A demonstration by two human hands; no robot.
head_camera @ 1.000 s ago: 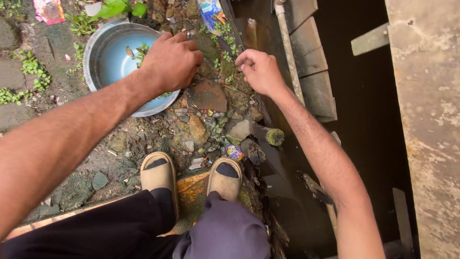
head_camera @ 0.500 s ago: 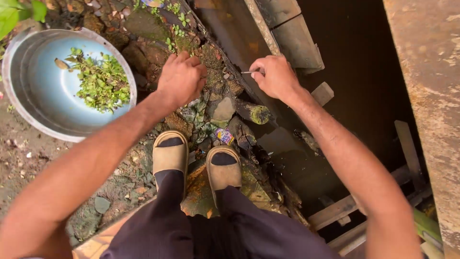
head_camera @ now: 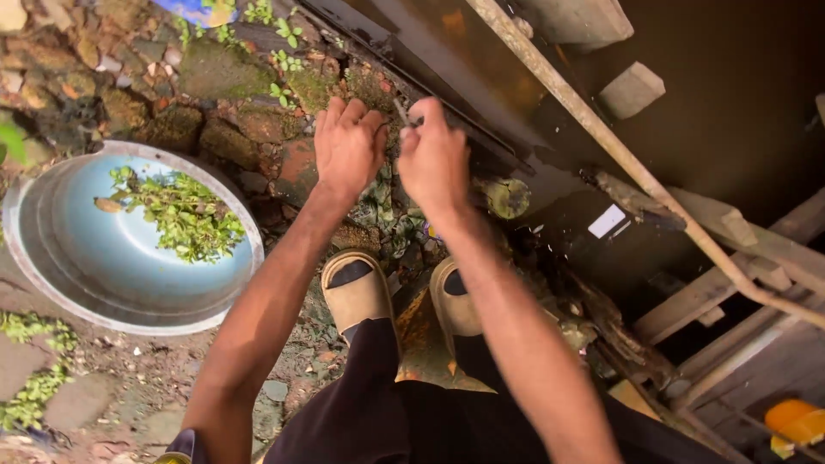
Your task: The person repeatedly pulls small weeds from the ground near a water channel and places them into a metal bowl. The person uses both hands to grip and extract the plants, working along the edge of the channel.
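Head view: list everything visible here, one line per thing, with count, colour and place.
round metal basin: one, grey with blue inside, left on the ground
plucked green weeds: one heap, inside the basin
mossy broken bricks: many, reddish-brown, beyond the basin
thin metal tool: one, grey, between the hands
wooden planks: several, brown, right, over dark water
tan slip-on sandals: two, on the feet
left hand: on the ground plants
right hand: gripping the tool

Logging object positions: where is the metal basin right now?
In the head view, the metal basin sits on the ground at left, beside the left hand, holding green leaves.
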